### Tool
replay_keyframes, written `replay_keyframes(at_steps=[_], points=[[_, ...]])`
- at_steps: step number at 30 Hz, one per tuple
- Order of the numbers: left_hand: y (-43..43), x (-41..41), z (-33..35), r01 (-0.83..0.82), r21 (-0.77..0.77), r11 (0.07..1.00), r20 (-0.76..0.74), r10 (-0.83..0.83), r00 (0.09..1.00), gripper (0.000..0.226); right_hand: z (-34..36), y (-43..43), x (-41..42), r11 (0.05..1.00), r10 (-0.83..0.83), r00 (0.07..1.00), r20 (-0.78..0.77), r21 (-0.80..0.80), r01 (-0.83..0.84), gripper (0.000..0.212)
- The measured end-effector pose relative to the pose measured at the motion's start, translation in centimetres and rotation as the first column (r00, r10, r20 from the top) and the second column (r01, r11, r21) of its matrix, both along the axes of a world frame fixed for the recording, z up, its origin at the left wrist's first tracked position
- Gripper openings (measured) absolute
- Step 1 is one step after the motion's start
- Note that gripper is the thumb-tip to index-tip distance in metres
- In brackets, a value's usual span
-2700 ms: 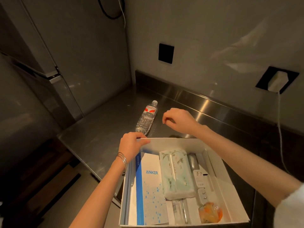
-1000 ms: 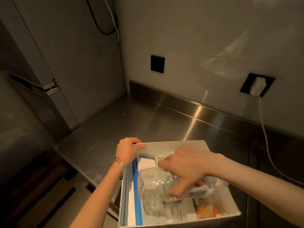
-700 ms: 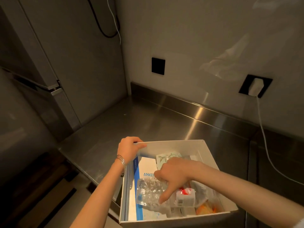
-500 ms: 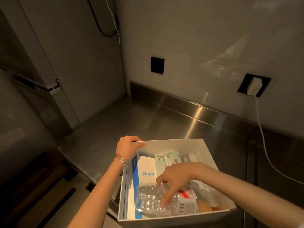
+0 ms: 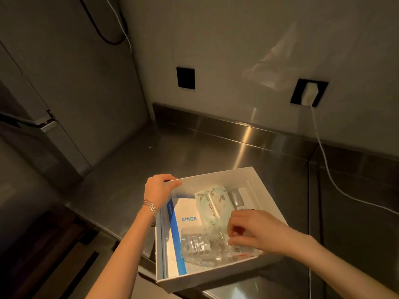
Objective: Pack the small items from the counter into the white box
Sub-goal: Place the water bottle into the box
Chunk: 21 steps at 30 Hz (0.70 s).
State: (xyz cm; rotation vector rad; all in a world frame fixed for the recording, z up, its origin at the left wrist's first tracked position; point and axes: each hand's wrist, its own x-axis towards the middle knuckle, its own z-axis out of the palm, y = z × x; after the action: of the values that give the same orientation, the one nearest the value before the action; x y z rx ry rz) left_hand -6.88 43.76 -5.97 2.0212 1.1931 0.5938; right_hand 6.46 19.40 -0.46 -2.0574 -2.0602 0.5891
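The white box (image 5: 218, 175) sits low in the frame on the steel worktop (image 5: 194, 152). The left hand (image 5: 158, 188) has its grip closed on the box's far left corner. The right hand (image 5: 257, 233) curls loosely over the clear water bottle (image 5: 203, 247) lying inside, atop the Anker packet (image 5: 185, 214) and beside a tissue pack (image 5: 212, 203); whether it grips the bottle, I cannot tell.

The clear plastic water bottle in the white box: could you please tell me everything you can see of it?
The clear plastic water bottle lies on its side across the near part of the white cardboard box, its ribbed, see-through body over the white and blue Anker package. The right hand rests on its red-labelled end, hiding the cap. The left hand grips the box's far left corner.
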Motion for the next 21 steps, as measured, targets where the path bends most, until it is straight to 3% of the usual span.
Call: replay_keyframes(at_steps=[8, 14, 21], points=[[-0.2, -0.3, 0.0, 0.004, 0.029, 1.0, -0.015, -0.004, 1.0, 0.022, -0.2, -4.1, -0.9, 0.988, -0.073, 0.996, -0.05, -0.14, 0.065, 0.033], [-1.2, -0.6, 0.9, -0.012, 0.096, 0.995, -0.063, 0.018, 0.998, 0.03, -0.8, -4.2, -1.1, 0.992, -0.101, 0.995, -0.025, -0.084, 0.098, 0.021], [-6.0, -3.3, 1.8, 0.005, 0.256, 0.967, -0.019, 0.0, 1.0, 0.04, -2.1, -4.8, -0.9, 0.993, -0.119, 0.981, -0.153, -0.044, 0.114, 0.018]])
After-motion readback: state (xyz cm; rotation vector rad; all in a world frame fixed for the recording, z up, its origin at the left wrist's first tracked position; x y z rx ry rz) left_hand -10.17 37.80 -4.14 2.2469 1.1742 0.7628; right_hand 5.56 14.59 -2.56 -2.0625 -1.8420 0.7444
